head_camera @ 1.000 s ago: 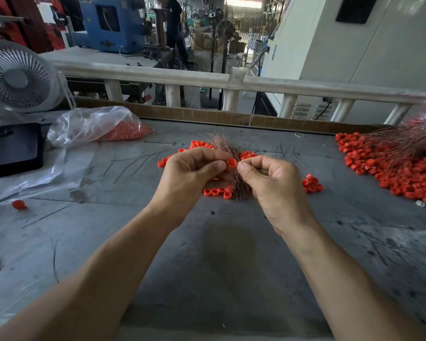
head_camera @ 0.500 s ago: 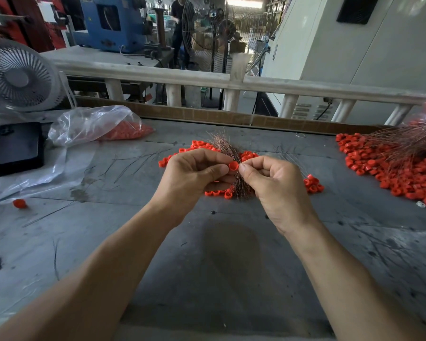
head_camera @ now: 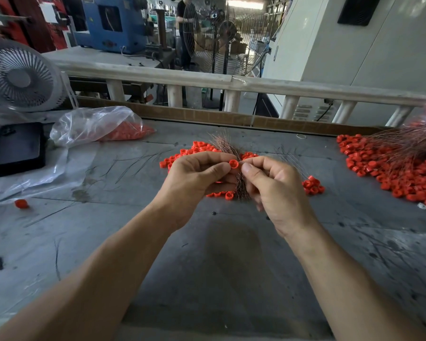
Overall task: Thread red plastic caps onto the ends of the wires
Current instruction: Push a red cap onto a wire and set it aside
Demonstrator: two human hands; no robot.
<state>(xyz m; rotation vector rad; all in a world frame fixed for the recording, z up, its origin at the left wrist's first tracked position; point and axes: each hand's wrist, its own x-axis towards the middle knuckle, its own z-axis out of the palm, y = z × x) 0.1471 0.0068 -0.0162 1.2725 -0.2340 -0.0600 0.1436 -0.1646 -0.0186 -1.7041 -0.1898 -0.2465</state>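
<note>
My left hand (head_camera: 194, 178) pinches a red plastic cap (head_camera: 233, 164) between thumb and forefinger, above the middle of the grey table (head_camera: 207, 267). Right beside the cap, my right hand (head_camera: 273, 190) has thumb and forefinger pinched together; the thin wire it holds is too fine to make out clearly. A bundle of thin copper-coloured wires (head_camera: 225, 146) lies on the table behind and below my hands. Loose red caps (head_camera: 194, 150) are scattered around that bundle, with a few more (head_camera: 312, 185) to the right of my right hand.
At the far right lies a large pile of red caps with wires (head_camera: 399, 166). A clear plastic bag of caps (head_camera: 99, 126), a black phone (head_camera: 19, 147) and a white fan (head_camera: 20, 77) sit at the left. One stray cap (head_camera: 21, 203) lies near the left edge.
Both hands have stayed together at the table's middle. The cap has shifted slightly in my left fingertips as my right fingers work against it.
</note>
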